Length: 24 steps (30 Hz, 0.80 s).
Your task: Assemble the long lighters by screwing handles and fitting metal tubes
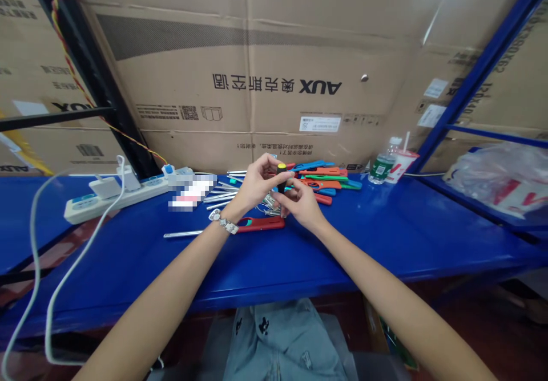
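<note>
A small black-handled screwdriver (281, 186) with a yellow end stands roughly upright between my hands above the table. My left hand (259, 180), with a bracelet at its wrist, is closed with thumb and fingers around the upper handle. Just below and to the right, my right hand (303, 203) is pinched close to the screwdriver's lower part; what its fingertips hold is hidden. In front of both hands lies a red long-nosed lighter (268, 223), its metal tube pointing left. Behind them is a pile of similar lighters with orange (323, 185), green and blue handles, and small metal parts (270, 201).
A white power strip (141, 194) with plugs and cables lies at the left of the blue table (385, 238). A water bottle (382, 167) and a cup with a straw (401, 164) stand at back right. Large cardboard boxes (274, 44) rise behind; a plastic bag (505, 170) lies far right.
</note>
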Tool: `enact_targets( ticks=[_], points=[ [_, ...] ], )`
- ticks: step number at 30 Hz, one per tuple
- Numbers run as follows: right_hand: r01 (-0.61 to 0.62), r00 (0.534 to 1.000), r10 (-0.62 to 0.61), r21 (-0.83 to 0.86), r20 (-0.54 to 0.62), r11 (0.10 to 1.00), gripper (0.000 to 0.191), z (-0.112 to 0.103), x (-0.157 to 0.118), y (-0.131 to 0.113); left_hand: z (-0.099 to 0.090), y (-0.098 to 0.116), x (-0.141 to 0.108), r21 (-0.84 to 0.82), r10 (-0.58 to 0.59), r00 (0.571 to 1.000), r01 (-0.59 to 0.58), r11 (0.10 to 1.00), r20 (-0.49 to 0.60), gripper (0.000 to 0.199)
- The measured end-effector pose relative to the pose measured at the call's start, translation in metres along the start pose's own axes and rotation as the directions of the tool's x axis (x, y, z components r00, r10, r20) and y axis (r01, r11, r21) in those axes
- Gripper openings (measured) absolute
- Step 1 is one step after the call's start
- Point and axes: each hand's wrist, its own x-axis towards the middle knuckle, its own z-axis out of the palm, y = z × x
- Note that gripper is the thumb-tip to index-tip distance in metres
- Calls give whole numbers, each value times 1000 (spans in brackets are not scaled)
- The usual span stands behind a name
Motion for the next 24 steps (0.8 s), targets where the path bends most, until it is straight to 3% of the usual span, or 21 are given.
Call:
enact_targets(
  ticks=[3, 8, 10, 12, 15, 17, 24],
  points=[
    [-11, 999, 12, 27, -46, 1000, 56, 5, 1, 3, 2, -3, -4, 61, 46, 996, -41, 997, -75, 37],
    [6, 993, -4, -23, 116, 1000, 45, -9, 1, -4, -6, 6, -14, 27, 1, 992, -4, 1000, 127, 28],
    [23, 985, -13, -57, 171, 998, 43, -12, 0, -7, -7, 6, -16, 5, -12, 990, 11, 1000, 138, 26],
    [29, 988, -21, -50, 155, 998, 43, -10, -1, -7, -4, 2, -17, -6, -2, 998, 2, 1000, 57, 26],
    [20, 1000, -20, -7, -3, 1000, 48, -2, -1, -3, 5, -4, -15, 38, 46, 995, -43, 998, -91, 33],
    [22, 998, -22, -2, -55, 1000, 48, 1, 0, -1, 9, -4, -15, 95, 70, 989, -57, 994, -133, 38],
    [67, 985, -49, -106, 165, 992, 38, -15, -2, -9, -4, 13, -20, 64, 13, 995, -20, 998, 99, 33]
  ],
)
